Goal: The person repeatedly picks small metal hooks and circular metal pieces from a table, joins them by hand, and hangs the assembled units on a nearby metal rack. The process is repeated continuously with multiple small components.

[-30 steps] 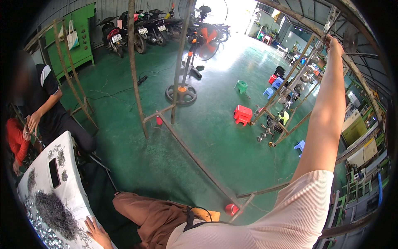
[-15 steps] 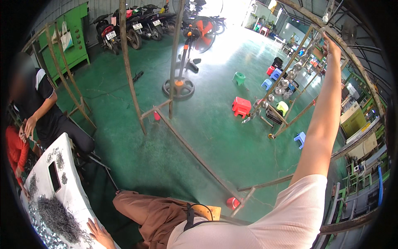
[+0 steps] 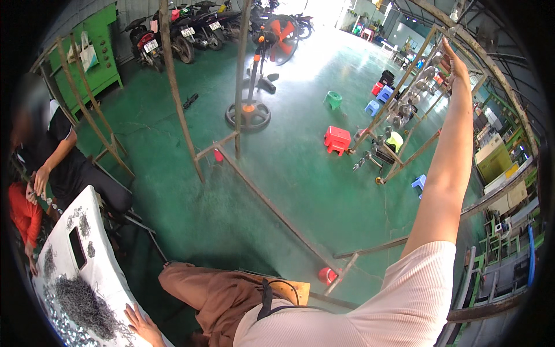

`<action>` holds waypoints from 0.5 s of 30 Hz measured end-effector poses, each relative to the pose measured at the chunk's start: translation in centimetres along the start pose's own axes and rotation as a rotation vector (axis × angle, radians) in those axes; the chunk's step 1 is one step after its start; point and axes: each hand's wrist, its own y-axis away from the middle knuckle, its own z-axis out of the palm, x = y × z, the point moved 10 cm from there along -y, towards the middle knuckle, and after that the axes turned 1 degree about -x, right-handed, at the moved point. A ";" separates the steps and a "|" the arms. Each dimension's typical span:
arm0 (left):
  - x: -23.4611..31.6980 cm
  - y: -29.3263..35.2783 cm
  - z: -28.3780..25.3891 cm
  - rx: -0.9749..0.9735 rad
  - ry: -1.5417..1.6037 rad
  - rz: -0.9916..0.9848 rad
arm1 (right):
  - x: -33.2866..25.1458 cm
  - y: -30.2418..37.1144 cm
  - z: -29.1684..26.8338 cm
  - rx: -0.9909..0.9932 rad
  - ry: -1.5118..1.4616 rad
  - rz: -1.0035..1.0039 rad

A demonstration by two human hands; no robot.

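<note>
Head view, as I log it: left hand (image 3: 144, 327), fingers spread, on a white table (image 3: 108, 261), just beside a pile of dark wire pieces (image 3: 87, 307) lying there; right hand (image 3: 457, 66), raised, fingers straightened and released; red stool (image 3: 337, 140), on the green floor (image 3: 289, 191).

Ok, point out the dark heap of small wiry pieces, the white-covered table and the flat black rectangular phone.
Dark heap (image 3: 87, 307): head view, its middle.
White-covered table (image 3: 105, 264): head view, bare top.
Flat black phone (image 3: 77, 247): head view, centre of its face.
</note>
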 end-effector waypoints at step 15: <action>0.7 0.0 -0.2 0.044 -0.015 0.040 | 8.9 3.5 2.7 -0.219 -0.213 0.157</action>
